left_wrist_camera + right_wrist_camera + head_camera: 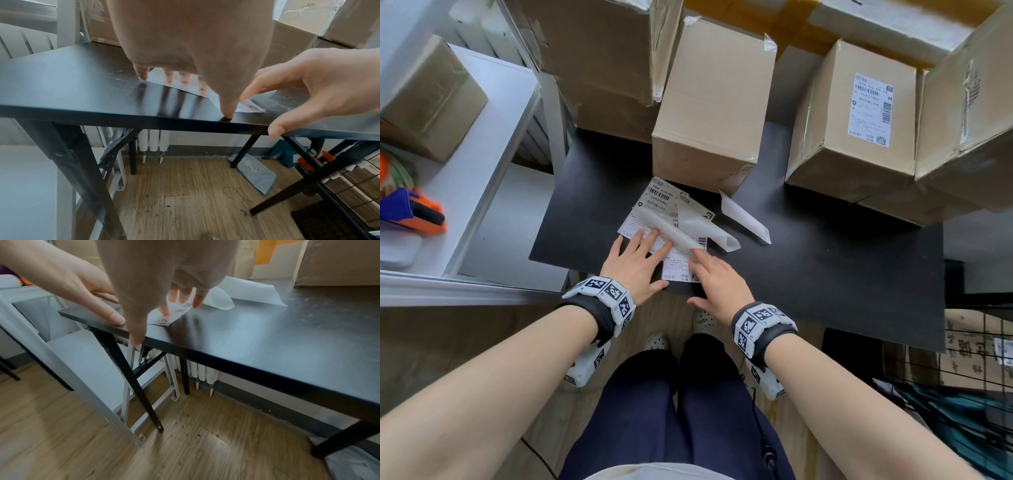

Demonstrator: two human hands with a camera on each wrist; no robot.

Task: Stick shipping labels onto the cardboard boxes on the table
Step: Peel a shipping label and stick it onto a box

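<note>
A small pile of white shipping labels [664, 212] lies at the near left of the black table [825, 267]. My left hand [650, 260] rests on the pile with straight fingers, its thumb at the table edge. My right hand [702, 277] touches the nearest label [179, 311] with straight fingertips and holds nothing. A plain cardboard box [715, 113] stands just behind the pile. To its right, another box [822, 137] carries a stuck label [871, 109]. Two curled sheets of backing paper [744, 217] lie beside and on the pile.
Big cardboard boxes [602, 51] line the back and right [969, 120] of the table. A white shelf unit [482, 137] at the left holds a small box [431, 99] and an orange and blue tape dispenser [414, 209]. A wire basket [979, 359] stands at the lower right.
</note>
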